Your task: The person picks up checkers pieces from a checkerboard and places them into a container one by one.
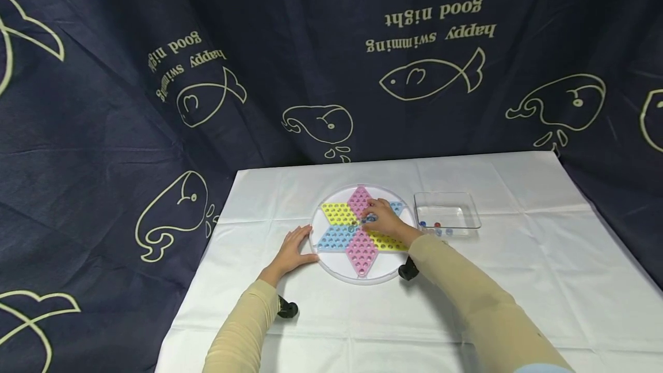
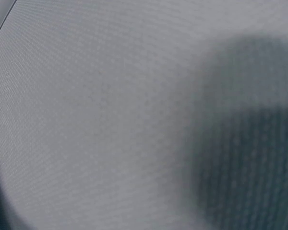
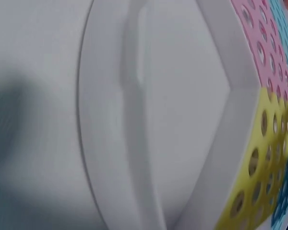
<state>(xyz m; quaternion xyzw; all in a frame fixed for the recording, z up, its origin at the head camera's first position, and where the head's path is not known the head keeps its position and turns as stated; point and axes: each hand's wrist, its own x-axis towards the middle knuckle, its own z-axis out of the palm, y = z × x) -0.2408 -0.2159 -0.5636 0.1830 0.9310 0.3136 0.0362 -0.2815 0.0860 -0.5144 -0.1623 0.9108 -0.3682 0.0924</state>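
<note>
A round white Chinese checkers board [image 1: 331,266] with a pink, yellow and blue star lies on the table. My left hand [image 1: 290,255] rests at its left edge, fingers extended and thumb at the rim. Over the middle of the star is my right hand [image 1: 384,219], fingers bent down, with thumb and index finger around bluish marbles [image 1: 370,219]; I cannot tell whether it pinches one. Just left of those fingertips sit small marbles [image 1: 352,228] in the holes. The right wrist view shows the board's white rim [image 3: 105,115] and yellow section [image 3: 252,167], but little of the hand.
Right of the board stands a clear plastic box [image 1: 468,212], with a red marble [image 1: 437,225] and several blue and clear ones near its front left. A white cloth [image 1: 544,281] covers the table; a dark printed curtain [image 1: 311,45] hangs behind. The left wrist view holds only blurred white cloth [image 2: 96,115] and shadow.
</note>
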